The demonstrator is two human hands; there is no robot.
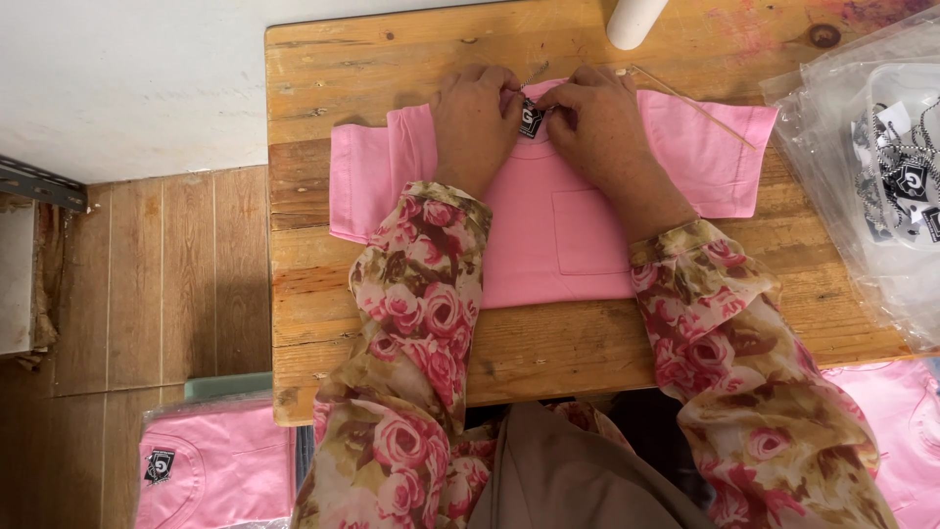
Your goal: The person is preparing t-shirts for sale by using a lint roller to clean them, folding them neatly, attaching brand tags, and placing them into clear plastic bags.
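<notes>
Pink cotton fills the middle of a rough wooden table (392, 353): a folded pink T-shirt (578, 245) lies flat, its long axis running left to right across the planks, neckline pointing to the far edge and a square chest pocket (590, 232) facing up. At the near left, on the wood-look floor, sits a bagged pink shirt (211, 470) in clear, glossy plastic. Moving right, the left hand (475, 118) rests knuckles-up on the shirt's collar, fingers curled closed and pinching a small black hang tag (531, 120) at the neckline. Just beside it, the right hand (592, 122) presses down too, fingertips bent tight on the same tag from the other side. Both arms wear loose floral sleeves, rose on tan. A thin wooden stick (695, 106) lies slanted across the shirt's right sleeve. At the far edge stands a white cylinder (634, 22). At the far right, a crinkled clear plastic bag (881, 167) holds more black tags with cords.
</notes>
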